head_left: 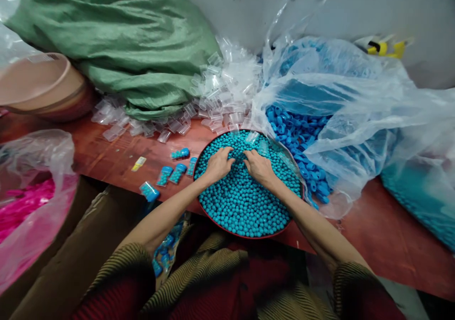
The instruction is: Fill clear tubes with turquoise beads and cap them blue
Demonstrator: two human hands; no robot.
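Far left, there's a plastic bag of pink pieces (26, 201) beside some cardboard (81, 225), and a pinkish tub (44, 103) behind it on the red table (401, 244). Then a big green sack (142, 40) with clear tubes (231, 83) heaped around it, and a few filled tubes (177, 173) lying near the tray. Left hand (218, 166) is loosely curled at the beads; can't tell if it's pinching anything. The round tray (249, 237) sits mid-table, full of turquoise beads (241, 211). Right hand (261, 168) is curled over them too, contents unclear. Further right, a bag spills blue caps (313, 173) right beside the tray.

What could go wrong, imo: the near rim seems to reach the table edge, so a forearm pressing there could tip it and send beads everywhere. A bumped bag might also drop caps in among them.

Labels: barcode-looking sticker (44, 57) on the tub, little yellow label (138, 163) on the table, neither readable. No brands I can make out.
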